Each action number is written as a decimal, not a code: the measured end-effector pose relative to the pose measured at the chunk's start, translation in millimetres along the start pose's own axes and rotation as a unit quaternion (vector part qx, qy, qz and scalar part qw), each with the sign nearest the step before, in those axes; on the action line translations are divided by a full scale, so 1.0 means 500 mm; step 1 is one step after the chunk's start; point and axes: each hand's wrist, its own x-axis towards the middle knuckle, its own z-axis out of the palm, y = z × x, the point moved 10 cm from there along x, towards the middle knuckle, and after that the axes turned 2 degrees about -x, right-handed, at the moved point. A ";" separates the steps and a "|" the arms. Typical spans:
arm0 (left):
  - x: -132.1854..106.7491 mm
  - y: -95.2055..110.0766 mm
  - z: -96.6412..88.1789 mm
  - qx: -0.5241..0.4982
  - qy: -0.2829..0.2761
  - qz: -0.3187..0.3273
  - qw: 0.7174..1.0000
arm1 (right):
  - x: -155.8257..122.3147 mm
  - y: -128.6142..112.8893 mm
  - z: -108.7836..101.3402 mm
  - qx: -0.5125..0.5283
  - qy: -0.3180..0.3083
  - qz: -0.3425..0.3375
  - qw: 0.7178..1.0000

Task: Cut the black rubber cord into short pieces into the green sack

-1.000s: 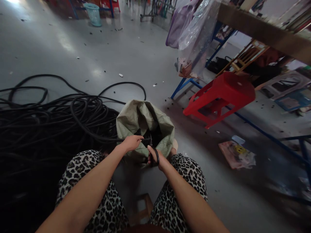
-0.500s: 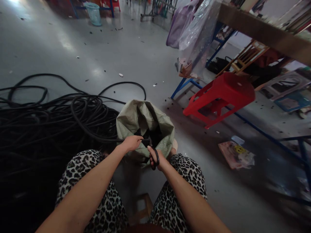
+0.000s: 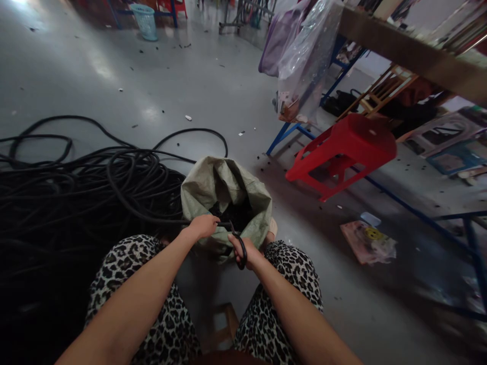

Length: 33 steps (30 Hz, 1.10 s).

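Observation:
My left hand (image 3: 204, 226) is closed around a black rubber cord (image 3: 171, 221), whose short end sticks out to the right above the mouth of a greenish woven sack (image 3: 194, 190). My right hand (image 3: 244, 249) grips black-handled scissors (image 3: 242, 258), their blades pointing up at the cord's end. Whether the blades touch the cord I cannot tell. Inside the sack lie dark small pieces (image 3: 238, 213), too dim to make out singly. From my left hand the cord runs back into a large heap of looped black cord (image 3: 140, 172) on the floor.
A red plastic stool (image 3: 350, 147) lies tipped over at right, near a table (image 3: 411, 45) with blue legs. A clear plastic bag (image 3: 304, 66) hangs from the table. A flat plastic packet (image 3: 365, 241) lies on the floor. A light blue basket (image 3: 145, 23) stands far back.
The scissors and my right hand have shifted slightly down and left. The dark piece of cord beyond the blades is gone, and more of the sack's dark contents shows.

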 end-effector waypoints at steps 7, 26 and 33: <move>0.004 -0.017 -0.013 -0.003 0.047 -0.016 0.999 | 0.012 0.017 -0.010 -0.015 0.017 0.037 0.999; 0.002 0.019 -0.031 -0.047 0.064 0.043 0.996 | 0.019 -0.007 0.015 0.063 -0.033 -0.020 0.997; 0.001 0.024 -0.025 -0.050 0.044 0.047 0.997 | 0.024 -0.011 0.015 0.058 -0.037 -0.041 0.997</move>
